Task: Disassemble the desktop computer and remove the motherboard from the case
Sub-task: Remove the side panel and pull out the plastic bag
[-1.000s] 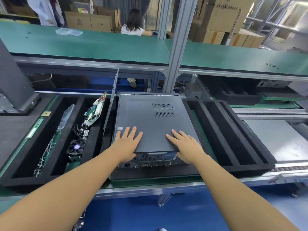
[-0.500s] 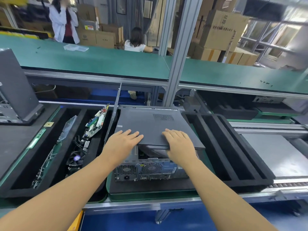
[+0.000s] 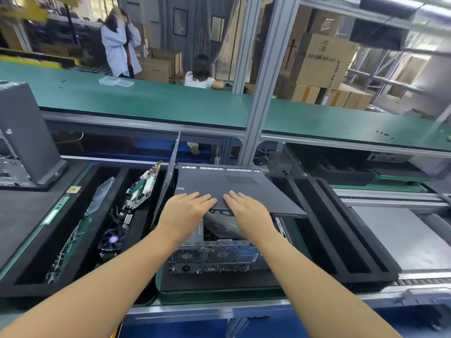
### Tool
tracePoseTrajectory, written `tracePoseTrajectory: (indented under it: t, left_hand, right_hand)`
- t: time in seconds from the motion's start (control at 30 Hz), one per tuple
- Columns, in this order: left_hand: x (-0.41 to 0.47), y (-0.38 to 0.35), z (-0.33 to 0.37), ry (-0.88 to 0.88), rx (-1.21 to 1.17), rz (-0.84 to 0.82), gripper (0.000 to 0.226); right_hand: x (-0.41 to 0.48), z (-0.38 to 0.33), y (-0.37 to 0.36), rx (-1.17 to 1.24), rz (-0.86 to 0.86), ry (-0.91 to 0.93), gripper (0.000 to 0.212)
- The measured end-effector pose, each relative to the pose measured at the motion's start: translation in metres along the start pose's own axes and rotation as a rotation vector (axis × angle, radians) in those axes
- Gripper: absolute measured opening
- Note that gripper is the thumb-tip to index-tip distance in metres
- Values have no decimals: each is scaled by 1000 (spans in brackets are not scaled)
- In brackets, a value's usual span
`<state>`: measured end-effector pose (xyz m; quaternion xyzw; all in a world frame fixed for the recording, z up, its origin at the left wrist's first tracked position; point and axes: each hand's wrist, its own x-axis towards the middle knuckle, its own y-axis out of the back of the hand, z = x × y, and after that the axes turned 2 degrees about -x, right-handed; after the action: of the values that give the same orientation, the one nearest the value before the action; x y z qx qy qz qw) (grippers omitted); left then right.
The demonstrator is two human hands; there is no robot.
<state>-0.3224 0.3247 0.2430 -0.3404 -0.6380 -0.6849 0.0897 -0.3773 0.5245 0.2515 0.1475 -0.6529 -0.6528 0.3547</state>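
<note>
A dark grey desktop computer case [image 3: 219,258] lies flat on a black foam tray, its rear ports and fan grilles facing me. Its flat cover panel [image 3: 227,185] has slid away from me, so the near part of the inside shows. My left hand [image 3: 185,211] and my right hand [image 3: 246,211] lie side by side with straight fingers pressed flat on the panel's near edge. The motherboard inside the case is hidden under the panel and my hands.
A black foam tray [image 3: 80,242] at the left holds a loose green circuit board [image 3: 144,189], a fan and cables. Slotted black foam [image 3: 341,228] lies to the right. An upright case [image 3: 22,135] stands at far left. Two people are beyond the green bench [image 3: 146,98].
Both hands have pushed the cover panel away from me, uncovering the case's rear section. The hands have drawn closer together. The camera has tilted up.
</note>
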Motion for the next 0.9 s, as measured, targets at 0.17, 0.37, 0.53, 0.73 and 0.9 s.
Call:
tracePoseTrajectory:
  t: [0.17, 0.37, 0.53, 0.73, 0.9]
  left_hand:
    - [8, 11, -8, 83, 79, 46, 77]
    - [2, 15, -17, 649, -598, 256, 104]
    - [-2, -12, -4, 1062, -939, -13, 58]
    - [23, -38, 28, 1094, -1338, -141, 26]
    - [70, -54, 67, 1059, -1459, -226, 25]
  right_hand:
    - [-8, 1, 16, 5, 186, -17, 52]
    - [-9, 5, 33, 74, 406, -54, 55]
    - [-7, 15, 60, 125, 510, -144, 43]
    - [-14, 33, 94, 53, 595, -187, 36]
    - [-27, 76, 116, 5, 592, -290, 35]
